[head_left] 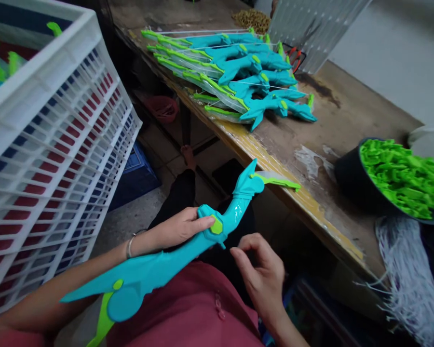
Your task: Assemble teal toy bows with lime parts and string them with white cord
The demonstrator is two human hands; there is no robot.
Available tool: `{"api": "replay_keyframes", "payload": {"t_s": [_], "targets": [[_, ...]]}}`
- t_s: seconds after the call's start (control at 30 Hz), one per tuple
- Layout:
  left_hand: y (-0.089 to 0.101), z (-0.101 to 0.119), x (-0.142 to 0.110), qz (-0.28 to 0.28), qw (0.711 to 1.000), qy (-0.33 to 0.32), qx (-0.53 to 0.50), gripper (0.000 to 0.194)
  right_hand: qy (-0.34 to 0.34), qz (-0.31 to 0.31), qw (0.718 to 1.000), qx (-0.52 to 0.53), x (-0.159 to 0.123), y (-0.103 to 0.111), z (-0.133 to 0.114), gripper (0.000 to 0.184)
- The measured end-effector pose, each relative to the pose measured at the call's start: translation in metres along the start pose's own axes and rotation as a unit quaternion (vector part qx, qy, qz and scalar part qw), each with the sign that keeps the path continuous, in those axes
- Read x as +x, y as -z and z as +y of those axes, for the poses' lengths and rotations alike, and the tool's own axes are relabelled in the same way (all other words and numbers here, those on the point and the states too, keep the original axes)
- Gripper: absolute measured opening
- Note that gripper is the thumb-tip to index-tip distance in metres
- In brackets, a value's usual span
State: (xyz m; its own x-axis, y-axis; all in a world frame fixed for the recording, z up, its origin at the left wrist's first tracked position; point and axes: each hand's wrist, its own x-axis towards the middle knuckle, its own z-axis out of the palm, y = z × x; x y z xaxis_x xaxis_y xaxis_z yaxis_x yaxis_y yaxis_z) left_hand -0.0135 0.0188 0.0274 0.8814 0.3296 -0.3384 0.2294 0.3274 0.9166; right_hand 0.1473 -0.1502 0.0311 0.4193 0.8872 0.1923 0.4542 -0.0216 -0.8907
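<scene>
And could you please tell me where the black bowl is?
In the head view, the bowl sits at right on the table, holding green pieces, beside the white strings.

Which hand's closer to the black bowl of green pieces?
Right. The right hand is below and left of the bowl in the picture, apart from it; the left hand is farther left, on the toy bow.

Likely a workshop: worktable (361, 115), parts bucket (349, 177)
</scene>
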Motion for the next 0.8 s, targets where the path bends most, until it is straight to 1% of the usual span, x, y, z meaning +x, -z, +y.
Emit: {"api": "replay_keyframes", "payload": {"t_s": [0.03,0.07,0.1,0.17,0.2,0.23,0.3,0.37,0.5,0.67,0.8], "targets": [[0.001,0.001,0.000,0.009,1.000,-0.001,0.006,0.039,-0.066,-0.029,0.996,0.056,-0.002,-0.005,0.004,0.019],[0.001,0.001,-0.001,0.017,1.000,-0.002,0.015,0.037,-0.128,-0.060,0.983,0.120,-0.003,-0.010,0.007,0.021],[0.002,0.001,-0.001,0.022,0.999,-0.003,0.025,0.037,-0.181,-0.086,0.961,0.189,-0.002,-0.017,0.011,0.028],[0.003,0.001,0.000,0.012,0.999,-0.008,0.045,0.037,-0.249,-0.114,0.910,0.312,0.003,-0.029,0.014,0.045],[0.004,0.001,0.000,0.000,0.998,-0.011,0.054,0.039,-0.269,-0.112,0.889,0.353,0.006,-0.034,0.015,0.049],[0.004,0.002,0.001,-0.012,0.998,-0.014,0.062,0.040,-0.283,-0.102,0.875,0.380,0.009,-0.038,0.014,0.050],[0.004,0.004,0.001,-0.026,0.996,-0.019,0.078,0.041,-0.299,-0.073,0.863,0.401,0.014,-0.043,0.012,0.047],[0.003,0.007,0.001,-0.025,0.995,-0.018,0.096,0.040,-0.302,-0.058,0.860,0.408,0.017,-0.045,0.009,0.046],[-0.004,0.010,0.001,0.009,0.991,-0.013,0.136,0.038,-0.288,-0.046,0.858,0.424,0.016,-0.047,0.009,0.046],[-0.016,0.010,0.002,0.035,0.992,-0.011,0.119,0.043,-0.279,-0.024,0.851,0.445,0.013,-0.048,0.012,0.040],[-0.016,0.014,0.004,0.049,0.988,-0.012,0.144,0.044,-0.281,-0.033,0.839,0.464,0.014,-0.048,0.015,0.042]]}}
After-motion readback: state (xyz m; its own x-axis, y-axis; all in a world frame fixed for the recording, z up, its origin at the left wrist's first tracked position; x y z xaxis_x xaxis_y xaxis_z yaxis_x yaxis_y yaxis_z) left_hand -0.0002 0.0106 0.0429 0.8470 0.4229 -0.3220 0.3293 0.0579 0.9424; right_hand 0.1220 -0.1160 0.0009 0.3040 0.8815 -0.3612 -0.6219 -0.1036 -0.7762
